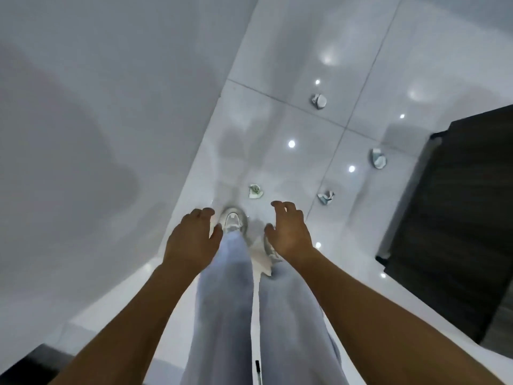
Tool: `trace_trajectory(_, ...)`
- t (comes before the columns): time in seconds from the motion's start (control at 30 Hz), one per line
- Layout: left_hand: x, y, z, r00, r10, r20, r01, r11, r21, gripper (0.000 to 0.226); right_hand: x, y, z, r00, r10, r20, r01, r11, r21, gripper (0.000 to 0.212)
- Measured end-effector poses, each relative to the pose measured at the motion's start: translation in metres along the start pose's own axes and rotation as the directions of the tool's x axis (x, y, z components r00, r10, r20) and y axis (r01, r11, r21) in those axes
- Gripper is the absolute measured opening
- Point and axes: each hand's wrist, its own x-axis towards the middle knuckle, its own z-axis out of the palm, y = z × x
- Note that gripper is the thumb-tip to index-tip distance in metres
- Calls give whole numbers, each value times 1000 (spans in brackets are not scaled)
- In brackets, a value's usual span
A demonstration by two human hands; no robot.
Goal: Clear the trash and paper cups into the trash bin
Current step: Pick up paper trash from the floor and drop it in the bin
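Observation:
Several crumpled paper cups lie on the glossy white tiled floor. The nearest crumpled cup (255,191) has green print and sits just ahead of my feet. Another crumpled cup (326,197) lies to its right, a third cup (377,158) is close to the dark furniture, and the farthest cup (318,100) lies beyond them. My left hand (194,237) and my right hand (288,232) hang over the floor with loosely curled fingers, holding nothing. No trash bin is in view.
A white wall (97,120) runs along the left. A dark wooden piece of furniture (458,218) stands at the right. My legs in light grey trousers and white shoes (234,222) are below my hands. Ceiling lights reflect in the tiles.

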Motion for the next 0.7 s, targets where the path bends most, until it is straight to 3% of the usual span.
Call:
trace_trajectory(0.17,112,-54,78,1000,30,10,-30,999,14,41,136,28,94,999,44,20,-44,999,10,60)
trace_trajectory(0.37,209,-102,163,999,2,45,1,997,-78,43,259,62,193,999,-38,-9,37,998,-54,70)
trace_trajectory(0.57,256,-117,210,988,8,152,7,995,-97,42,319,80,243,991,-132,-31,121,965,-231,72)
trace_trajectory(0.7,263,-110,217,979,28,203,1,990,-139,42,324,83,241,989,-133,-58,121,976,-181,60)
